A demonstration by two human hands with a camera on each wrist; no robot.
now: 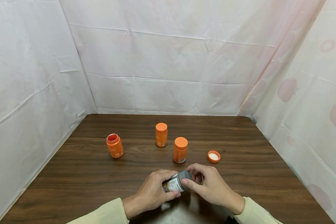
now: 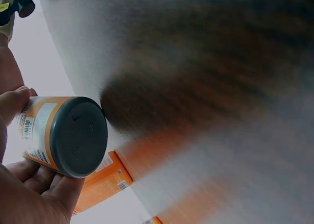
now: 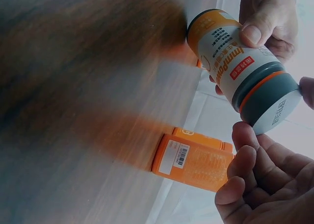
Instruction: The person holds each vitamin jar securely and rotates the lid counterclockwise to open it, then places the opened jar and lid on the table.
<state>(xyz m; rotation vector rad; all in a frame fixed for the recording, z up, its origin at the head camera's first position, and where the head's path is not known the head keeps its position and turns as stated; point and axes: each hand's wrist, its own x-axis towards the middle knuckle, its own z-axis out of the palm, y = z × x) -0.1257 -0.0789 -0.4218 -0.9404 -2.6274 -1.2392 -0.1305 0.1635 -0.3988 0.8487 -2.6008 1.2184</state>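
Note:
My left hand (image 1: 154, 188) grips a grey supplement bottle (image 3: 228, 57) round its body, tilted with the cap end toward the right. The bottle has a white and orange label, and its dark base (image 2: 78, 137) faces the left wrist camera. At the other end, my right hand (image 1: 211, 185) pinches the grey cap (image 3: 272, 101) between thumb and fingertips. A thin orange ring shows at the cap's lower edge. Just beyond the hands stands an orange bottle (image 1: 180, 151) with its lid on.
Farther back is another lidded orange bottle (image 1: 161, 135). An uncapped orange bottle (image 1: 115, 147) stands at the left, its red inside showing. At the right, an orange lid (image 1: 214, 156) lies with its white inside up. Pale sheets (image 1: 168, 62) hang around the brown wooden table (image 1: 81, 174).

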